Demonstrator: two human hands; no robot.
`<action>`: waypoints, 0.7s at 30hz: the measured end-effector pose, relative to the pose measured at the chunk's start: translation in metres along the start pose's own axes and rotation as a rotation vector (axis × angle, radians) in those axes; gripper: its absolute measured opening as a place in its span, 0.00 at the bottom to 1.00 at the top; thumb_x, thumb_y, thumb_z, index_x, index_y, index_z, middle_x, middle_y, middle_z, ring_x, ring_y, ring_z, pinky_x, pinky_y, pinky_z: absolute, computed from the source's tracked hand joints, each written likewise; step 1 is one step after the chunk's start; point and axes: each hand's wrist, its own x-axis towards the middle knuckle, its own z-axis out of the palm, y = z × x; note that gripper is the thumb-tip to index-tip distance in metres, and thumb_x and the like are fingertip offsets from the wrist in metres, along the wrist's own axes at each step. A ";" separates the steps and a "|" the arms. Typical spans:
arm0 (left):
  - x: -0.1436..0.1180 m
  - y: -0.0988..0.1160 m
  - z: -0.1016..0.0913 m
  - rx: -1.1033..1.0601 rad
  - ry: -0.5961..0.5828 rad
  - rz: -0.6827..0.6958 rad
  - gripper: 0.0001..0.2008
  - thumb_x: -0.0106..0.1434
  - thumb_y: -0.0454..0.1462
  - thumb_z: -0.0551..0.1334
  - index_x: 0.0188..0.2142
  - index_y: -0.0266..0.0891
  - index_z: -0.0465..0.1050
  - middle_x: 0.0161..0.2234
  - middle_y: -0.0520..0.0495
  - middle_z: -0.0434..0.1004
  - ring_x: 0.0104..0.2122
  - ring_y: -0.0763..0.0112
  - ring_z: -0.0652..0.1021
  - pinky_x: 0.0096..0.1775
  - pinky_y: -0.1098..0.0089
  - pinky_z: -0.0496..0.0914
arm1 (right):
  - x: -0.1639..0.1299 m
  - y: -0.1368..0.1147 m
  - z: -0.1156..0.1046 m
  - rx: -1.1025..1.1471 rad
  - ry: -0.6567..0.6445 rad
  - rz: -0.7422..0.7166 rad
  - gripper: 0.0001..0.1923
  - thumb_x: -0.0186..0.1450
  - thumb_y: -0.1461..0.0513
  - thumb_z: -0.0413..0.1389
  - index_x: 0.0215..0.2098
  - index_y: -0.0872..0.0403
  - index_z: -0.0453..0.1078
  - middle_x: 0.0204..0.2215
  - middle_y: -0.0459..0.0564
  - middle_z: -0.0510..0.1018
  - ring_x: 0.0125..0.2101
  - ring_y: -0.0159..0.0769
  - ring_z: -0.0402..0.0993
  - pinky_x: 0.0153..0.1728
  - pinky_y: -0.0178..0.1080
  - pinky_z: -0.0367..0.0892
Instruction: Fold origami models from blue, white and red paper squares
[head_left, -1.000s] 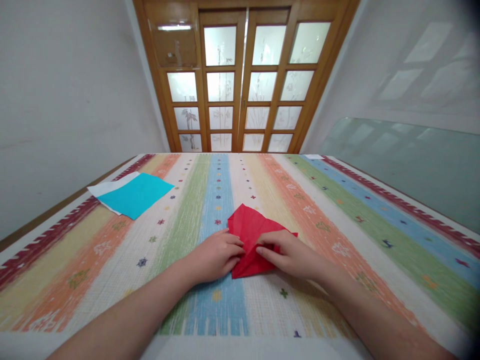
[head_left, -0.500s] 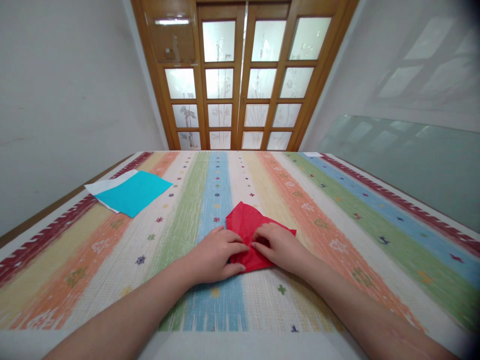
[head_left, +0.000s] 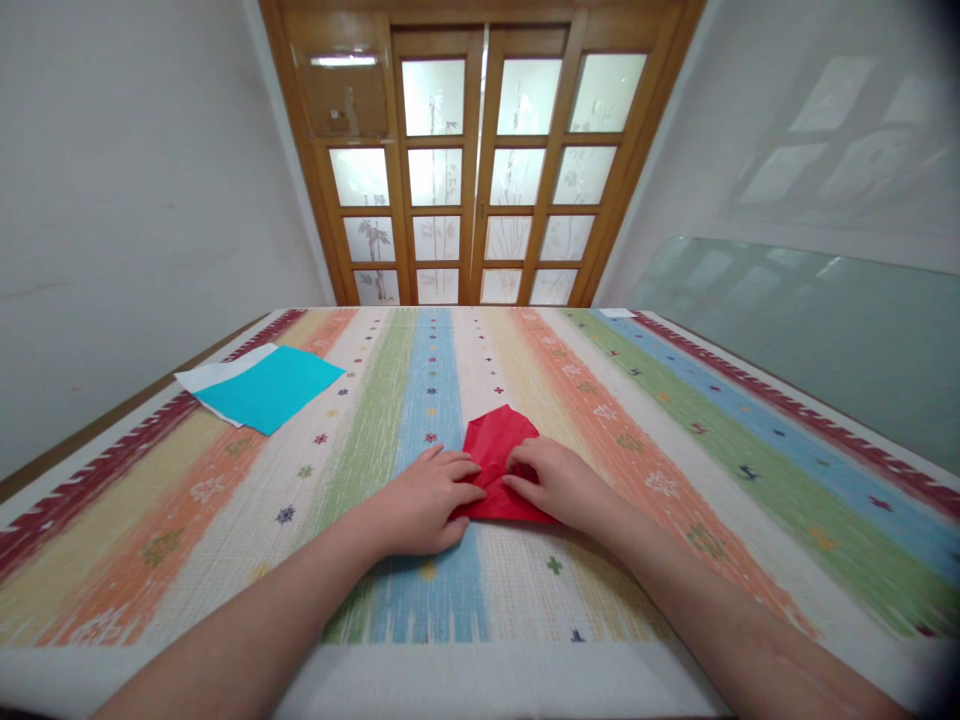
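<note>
Red paper (head_left: 501, 440) sits just below the centre of the frame, folded and lying flat on the desk (head_left: 675, 470), and we've got both hands on it. Our left hand (head_left: 424, 500) comes in from the lower left, palm down, fingers (head_left: 457, 468) held close together and stretched across the paper's left edge, pressing it onto the striped cloth. Our right hand (head_left: 559, 485) comes in from the lower right, knuckles up, covering the paper's right side; its fingertips curl down onto the red sheet right by the left hand's, and whether they are nipping a flap or only pressing, we cannot tell. The paper's far point pokes out above the two hands, towards the top of the frame. Over in the left of the frame, well apart from us, a turquoise sheet (head_left: 274, 390) lies on a white sheet (head_left: 217, 372) near the desk's edge. At the top centre stands a wooden door with frosted panes (head_left: 480, 170), and a glass panel (head_left: 817, 330) leans on the right.
</note>
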 end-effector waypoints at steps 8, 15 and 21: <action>-0.001 -0.039 0.007 0.041 0.020 0.007 0.20 0.59 0.26 0.61 0.45 0.49 0.82 0.60 0.46 0.72 0.61 0.55 0.69 0.61 0.52 0.61 | 0.000 0.014 -0.020 0.097 0.144 0.023 0.07 0.69 0.59 0.57 0.42 0.52 0.75 0.40 0.53 0.80 0.42 0.41 0.75 0.45 0.42 0.67; -0.001 -0.047 0.014 -0.016 0.100 -0.136 0.15 0.63 0.29 0.60 0.39 0.47 0.84 0.58 0.45 0.74 0.56 0.55 0.72 0.57 0.54 0.66 | -0.004 -0.015 -0.003 0.132 -0.039 -0.045 0.14 0.66 0.59 0.60 0.49 0.52 0.74 0.44 0.53 0.80 0.43 0.42 0.75 0.45 0.41 0.67; 0.001 -0.049 0.023 -0.079 0.097 -0.245 0.17 0.62 0.27 0.59 0.39 0.46 0.84 0.55 0.44 0.77 0.55 0.57 0.74 0.56 0.57 0.68 | -0.009 -0.025 0.000 0.148 -0.175 0.051 0.16 0.66 0.54 0.60 0.51 0.50 0.73 0.38 0.50 0.82 0.35 0.40 0.77 0.35 0.37 0.65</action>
